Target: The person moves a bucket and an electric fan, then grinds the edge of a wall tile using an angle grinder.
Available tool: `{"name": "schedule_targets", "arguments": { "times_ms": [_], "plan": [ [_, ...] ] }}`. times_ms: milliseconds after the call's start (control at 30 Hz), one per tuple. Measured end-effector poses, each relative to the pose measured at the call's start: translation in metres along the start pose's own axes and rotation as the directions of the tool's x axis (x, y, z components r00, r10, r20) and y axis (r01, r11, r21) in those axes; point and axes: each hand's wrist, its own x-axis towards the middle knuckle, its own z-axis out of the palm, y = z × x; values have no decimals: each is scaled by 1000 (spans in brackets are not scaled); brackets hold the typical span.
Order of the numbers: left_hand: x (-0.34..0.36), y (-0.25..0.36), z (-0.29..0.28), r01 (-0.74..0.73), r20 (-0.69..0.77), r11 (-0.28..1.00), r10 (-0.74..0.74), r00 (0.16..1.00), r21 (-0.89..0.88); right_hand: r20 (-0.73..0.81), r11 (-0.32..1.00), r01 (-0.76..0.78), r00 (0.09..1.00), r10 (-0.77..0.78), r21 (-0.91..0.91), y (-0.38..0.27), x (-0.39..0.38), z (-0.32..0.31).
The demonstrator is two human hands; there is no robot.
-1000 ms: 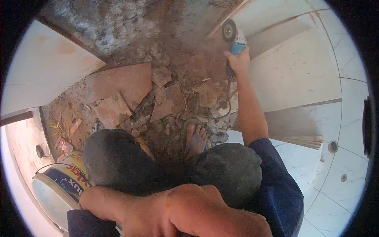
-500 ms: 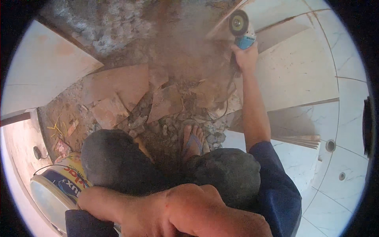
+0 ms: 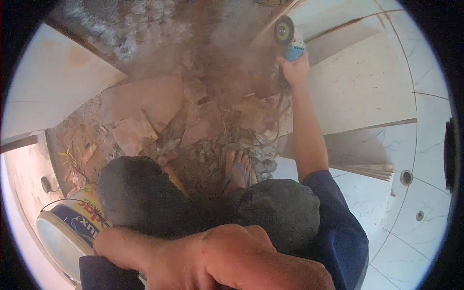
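Note:
At arm's length on the far right, my right hand (image 3: 296, 71) is wrapped round the body of a blue and pale angle grinder (image 3: 295, 50). Its round disc (image 3: 283, 30) sits close to the edge of a pale tile piece (image 3: 333, 17) leaning at the wall side. A dark cord (image 3: 279, 113) trails from the tool toward the rubble. My left hand (image 3: 232, 256) fills the bottom of the view, very near the camera, back of the hand and knuckles showing. Its fingers are mostly hidden, so I cannot tell what they do.
Broken tiles (image 3: 205, 123) and rubble (image 3: 208, 157) cover the ground round my sandalled foot (image 3: 237, 171). A paint bucket (image 3: 72, 224) stands at my left. Large tiles (image 3: 53, 84) lie left; more tiles (image 3: 369, 171) are stacked right. Dust hangs in the air.
My right hand has shifted slightly left and a little nearer, bringing the grinder with it. My left hand has hardly moved.

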Motion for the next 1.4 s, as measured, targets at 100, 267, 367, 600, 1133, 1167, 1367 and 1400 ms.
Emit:
{"name": "schedule_targets", "arguments": {
  "times_ms": [100, 267, 367, 600, 1133, 1167, 1367, 1400],
  "plan": [
    [1, 1, -2, 9, 3, 1000, -9, 1000, -2, 69, 990, -80, 994, 88, -115, 5, -4, 8],
    [4, 2, -3, 15, 1, 1000, -15, 1000, -2, 91, 996, -64, 993, 70, -65, 12, -6, 13],
    [5, 3, -4, 19, -1, 1000, -19, 1000, -1, 100, 997, -62, 993, 67, -51, 13, -3, 14],
    [6, 5, -5, 35, 2, 999, -35, 999, -1, 72, 994, -62, 995, 69, -86, 12, -5, 16],
    [10, 8, -5, 46, 11, 999, -46, 999, 0, 104, 991, -54, 992, 67, -125, 16, -3, 19],
    [10, 8, -5, 47, 12, 999, -47, 999, -2, 111, 989, -66, 991, 81, -132, 16, -3, 19],
    [9, 9, -5, 59, 14, 998, -59, 998, 0, 128, 983, -91, 986, 111, -157, 16, -3, 19],
    [9, 9, -5, 59, 16, 998, -59, 998, -1, 117, 983, -93, 987, 112, -159, 16, -3, 18]
  ]
}}
